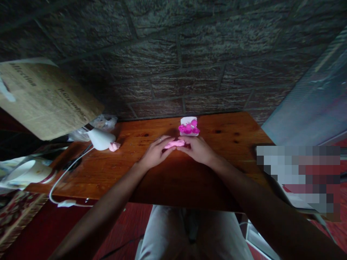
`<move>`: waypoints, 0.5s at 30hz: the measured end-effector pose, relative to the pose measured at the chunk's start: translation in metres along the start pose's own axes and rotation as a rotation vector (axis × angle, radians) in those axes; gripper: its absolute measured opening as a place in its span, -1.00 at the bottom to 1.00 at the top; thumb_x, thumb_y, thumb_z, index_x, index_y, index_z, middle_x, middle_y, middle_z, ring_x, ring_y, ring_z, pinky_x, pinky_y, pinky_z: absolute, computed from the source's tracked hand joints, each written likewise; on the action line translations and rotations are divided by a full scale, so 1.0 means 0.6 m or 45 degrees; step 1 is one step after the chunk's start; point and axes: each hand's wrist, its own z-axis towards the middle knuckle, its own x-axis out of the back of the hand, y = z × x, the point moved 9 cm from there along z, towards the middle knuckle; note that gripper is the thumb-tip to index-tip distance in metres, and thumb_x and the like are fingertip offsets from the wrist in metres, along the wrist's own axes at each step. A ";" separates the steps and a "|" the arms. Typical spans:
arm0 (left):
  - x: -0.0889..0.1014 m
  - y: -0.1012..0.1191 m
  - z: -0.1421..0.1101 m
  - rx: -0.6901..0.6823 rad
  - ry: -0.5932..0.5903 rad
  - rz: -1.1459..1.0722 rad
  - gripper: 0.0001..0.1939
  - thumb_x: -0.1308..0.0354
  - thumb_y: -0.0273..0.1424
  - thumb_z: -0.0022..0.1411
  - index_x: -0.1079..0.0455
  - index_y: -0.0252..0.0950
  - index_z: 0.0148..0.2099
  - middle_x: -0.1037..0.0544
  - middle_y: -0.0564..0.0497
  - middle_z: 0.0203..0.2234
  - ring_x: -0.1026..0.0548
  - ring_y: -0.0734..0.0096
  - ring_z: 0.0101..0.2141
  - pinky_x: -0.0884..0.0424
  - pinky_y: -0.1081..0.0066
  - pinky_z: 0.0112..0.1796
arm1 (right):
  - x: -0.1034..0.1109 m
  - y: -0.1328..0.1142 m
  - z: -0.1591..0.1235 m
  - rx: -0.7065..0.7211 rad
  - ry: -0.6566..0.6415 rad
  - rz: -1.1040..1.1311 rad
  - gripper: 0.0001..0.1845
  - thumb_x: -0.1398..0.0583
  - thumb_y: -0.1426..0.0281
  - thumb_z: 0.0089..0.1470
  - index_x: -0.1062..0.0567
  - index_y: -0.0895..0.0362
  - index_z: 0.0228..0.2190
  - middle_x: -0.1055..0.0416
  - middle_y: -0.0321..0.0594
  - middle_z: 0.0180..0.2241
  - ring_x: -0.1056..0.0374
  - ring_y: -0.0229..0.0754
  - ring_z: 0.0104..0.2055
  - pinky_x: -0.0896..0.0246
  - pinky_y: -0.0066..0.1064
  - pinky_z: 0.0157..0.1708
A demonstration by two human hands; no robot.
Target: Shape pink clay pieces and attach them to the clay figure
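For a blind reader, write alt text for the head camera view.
Two bare hands, left and right, hold soft light-pink material over a wooden table. Beyond them, bright-pink shaped pieces rest on a small white sheet, before a dark block-patterned wall.

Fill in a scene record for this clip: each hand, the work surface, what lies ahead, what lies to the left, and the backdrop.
Left hand: ringed, fingers on a light-pink elongated lump
Right hand: fingers on the lump's other end
Surface: brown wooden table
Ahead: small white tray bearing bright magenta pieces
Left side: white cone-shaped object, pale-pink crumpled lump against or beside it
Backdrop: dark stone-block wall
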 end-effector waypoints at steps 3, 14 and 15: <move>-0.009 -0.004 -0.001 0.057 -0.068 -0.076 -0.70 -0.14 -0.32 0.42 -0.44 -0.31 0.12 -0.58 -0.20 0.01 -0.56 0.18 0.02 -0.49 0.21 0.05 | -0.003 -0.006 -0.001 0.041 -0.026 -0.073 -0.92 -0.27 0.47 0.21 -0.60 0.17 -0.24 -0.61 -0.14 -0.31 -0.46 -0.17 -0.32 -0.26 -0.38 -0.27; -0.011 -0.030 0.001 0.275 -0.122 -0.019 -0.57 -0.26 -0.04 0.26 -0.50 -0.32 -0.08 -0.64 -0.14 -0.22 -0.59 0.17 -0.21 -0.48 0.28 -0.15 | -0.007 -0.008 0.000 0.089 0.068 -0.002 -0.79 -0.25 0.47 0.22 -0.64 0.08 -0.13 -0.65 -0.15 -0.23 -0.54 -0.12 -0.24 -0.36 -0.32 -0.15; -0.012 -0.029 0.003 0.279 -0.155 -0.050 -0.61 -0.23 -0.04 0.29 -0.51 -0.31 -0.15 -0.63 -0.08 -0.32 -0.57 0.25 -0.30 -0.46 0.35 -0.23 | -0.004 -0.006 0.000 0.079 0.092 0.017 -0.78 -0.26 0.46 0.21 -0.64 0.07 -0.12 -0.65 -0.16 -0.22 -0.54 -0.12 -0.23 -0.37 -0.31 -0.15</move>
